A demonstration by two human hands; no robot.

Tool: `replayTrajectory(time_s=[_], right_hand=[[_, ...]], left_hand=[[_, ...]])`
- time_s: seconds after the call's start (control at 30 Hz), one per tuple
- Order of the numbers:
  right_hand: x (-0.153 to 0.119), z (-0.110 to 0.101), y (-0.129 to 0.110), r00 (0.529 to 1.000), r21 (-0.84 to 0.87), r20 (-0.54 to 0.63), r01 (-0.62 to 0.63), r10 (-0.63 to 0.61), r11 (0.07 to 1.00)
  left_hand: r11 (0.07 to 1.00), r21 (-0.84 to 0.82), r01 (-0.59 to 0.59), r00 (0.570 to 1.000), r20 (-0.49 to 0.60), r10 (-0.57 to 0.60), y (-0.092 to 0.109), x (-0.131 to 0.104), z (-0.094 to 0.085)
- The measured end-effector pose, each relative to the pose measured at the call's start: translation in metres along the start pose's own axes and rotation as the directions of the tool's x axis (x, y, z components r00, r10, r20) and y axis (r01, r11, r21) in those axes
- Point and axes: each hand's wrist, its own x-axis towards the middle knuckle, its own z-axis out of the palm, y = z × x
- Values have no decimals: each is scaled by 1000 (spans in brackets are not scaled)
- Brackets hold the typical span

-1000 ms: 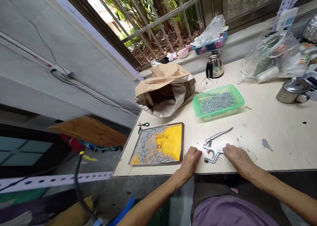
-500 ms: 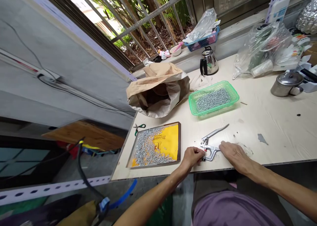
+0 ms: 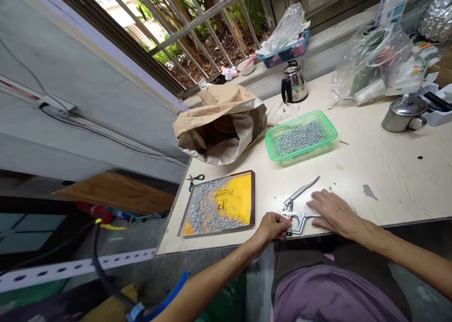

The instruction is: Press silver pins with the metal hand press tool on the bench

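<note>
Silver snap-fastener pliers [image 3: 300, 215] lie near the table's front edge, one handle raised and apart from the other. A coiled spring and a small red part show at their jaw. My left hand [image 3: 273, 226] is closed in a pinch at the jaw end; what its fingertips hold is too small to make out. My right hand [image 3: 334, 212] hovers over the end of the lower handle, fingers spread and not wrapped around it. To the left, a shallow tray [image 3: 252, 199] with a yellow bottom holds many small silver metal pieces [image 3: 208, 209].
Behind the pliers stands a green plastic basket [image 3: 270, 145] of similar metal pieces. An opened brown paper bag [image 3: 219, 119] and green-handled scissors [image 3: 197, 177] are at the left. A kettle [image 3: 295, 84], a lidded metal cup [image 3: 402, 115] and plastic bags [image 3: 370, 68] stand farther back.
My right hand has loosened from the handle, its fingers now spread and lifted. My left hand stays pinched at the jaw. The whole view has shifted slightly.
</note>
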Motion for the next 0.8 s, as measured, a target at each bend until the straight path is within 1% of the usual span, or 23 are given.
replayTrajectory(time_s=[0.07,0.1,0.2,0.27,0.37,0.5,0.57,0.6,0.63,0.67,0.7,0.73,0.77,0.8], right_hand=[[4,-4,11,999,-19,-31,7,-7,1000],[7,-7,16,1000,-29,-19,13,-13,1000],[18,-13,26,995,-37,90,42,-39,998],[24,-16,26,992,-46,123,44,-38,998],[26,-17,21,995,-72,90,36,-29,997],[22,-14,17,998,-85,64,35,-30,996],[18,-13,16,998,-72,46,41,-38,997],[16,-12,15,998,-63,33,46,-44,997],[14,-12,14,998,-56,21,52,-51,997],[12,-11,13,998,-49,9,58,-57,997],[10,-10,12,998,-44,-2,62,-62,997],[8,-8,10,998,-37,-13,64,-65,997],[6,-5,9,997,-28,-29,64,-65,998],[4,-2,9,997,-17,-51,64,-65,998]], left_hand=[[1000,-6,-16,1000,-2,16,-1,-3,1],[1000,-5,-24,1000,-5,24,-2,-5,2],[999,13,-44,999,-21,45,-6,-6,3],[998,37,-57,998,-30,58,-9,-5,3],[997,58,-60,998,-33,62,-14,-1,3],[995,80,-66,997,-38,70,-19,2,3],[986,144,-79,995,-41,86,-21,-1,2],[974,203,-104,992,-54,118,-22,-3,2],[947,281,-154,980,-79,182,-22,-6,1],[901,371,-225,954,-106,281,-22,-9,1],[829,467,-309,906,-121,406,-21,-11,2],[732,557,-392,837,-115,535,-18,-13,4],[622,632,-463,757,-83,648,-15,-12,7],[510,685,-521,681,-26,731,-11,-10,11]])
